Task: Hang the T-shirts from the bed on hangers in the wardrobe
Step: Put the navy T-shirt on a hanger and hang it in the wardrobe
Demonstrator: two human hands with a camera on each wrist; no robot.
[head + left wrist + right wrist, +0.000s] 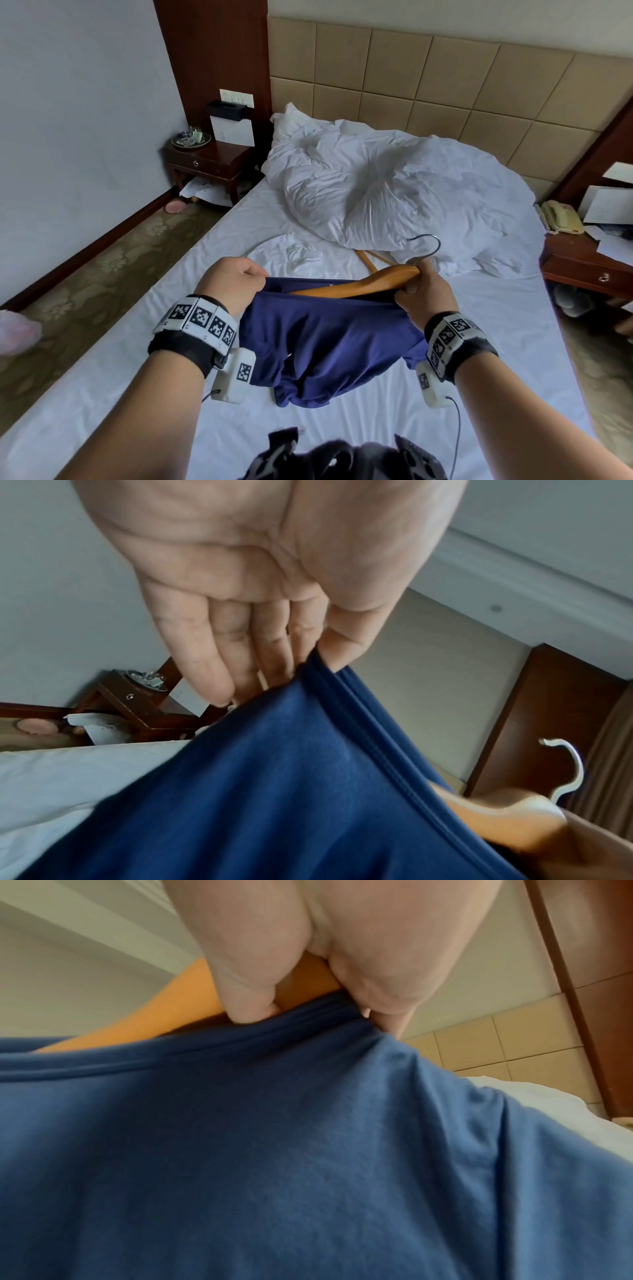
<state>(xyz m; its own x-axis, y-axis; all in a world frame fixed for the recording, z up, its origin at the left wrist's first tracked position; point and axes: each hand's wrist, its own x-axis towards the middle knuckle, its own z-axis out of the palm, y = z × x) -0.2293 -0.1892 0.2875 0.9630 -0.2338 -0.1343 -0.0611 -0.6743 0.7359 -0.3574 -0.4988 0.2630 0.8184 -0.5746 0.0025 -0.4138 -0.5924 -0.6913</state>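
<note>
left hand (236, 279): pinching hem edge of navy T-shirt (325, 342), centre frame, above bed (102, 394) | right hand (423, 287): gripping wooden hanger (359, 282) plus opposite shirt edge, hanger partly inside shirt opening | white T-shirt (291, 251): crumpled on sheet, upper centre | second hanger (371, 260): partly under duvet (394, 192)

Both forearms bare from my feed, no sleeves. Each wrist has a black strap (178, 346) topped by a white band of black-and-white square fiducial tags (198, 317). A white camera box (236, 375) with one tag hangs under the left wrist, same under the right (428, 385), each trailing a thin dark cable (457, 435).
</note>
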